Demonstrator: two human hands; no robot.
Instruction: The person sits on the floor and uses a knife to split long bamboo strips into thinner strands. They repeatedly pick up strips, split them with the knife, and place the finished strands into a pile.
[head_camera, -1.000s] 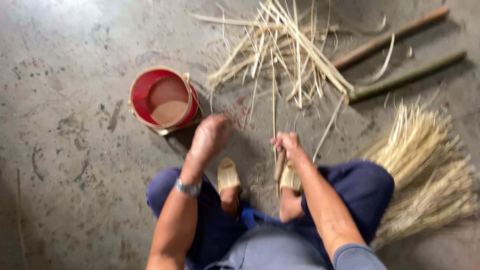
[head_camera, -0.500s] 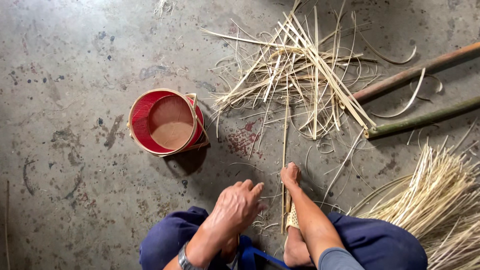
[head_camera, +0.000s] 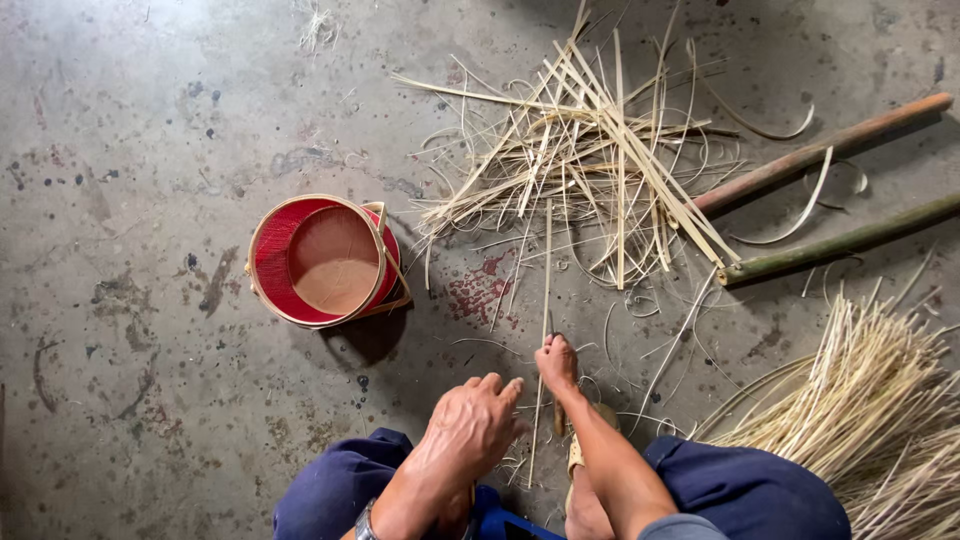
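The right hand (head_camera: 557, 362) is clenching its grip on the lower part of a bamboo strip (head_camera: 546, 290); the left hand (head_camera: 470, 430) is hovering beside it, fingers loose, holding nothing. The strip is running from the grip across the concrete floor (head_camera: 130, 130) toward the heap of splints (head_camera: 590, 150). It is looking pale, long, thin, probably light, springy and sharp-edged; gripping near the end seems soundest.

The person wears dark blue trousers (head_camera: 745, 490) and pale sandals (head_camera: 578, 452). A wristwatch (head_camera: 366, 522) with a metal band circles the left wrist, well behind the fingers (head_camera: 500, 388). Both forearms are bare.
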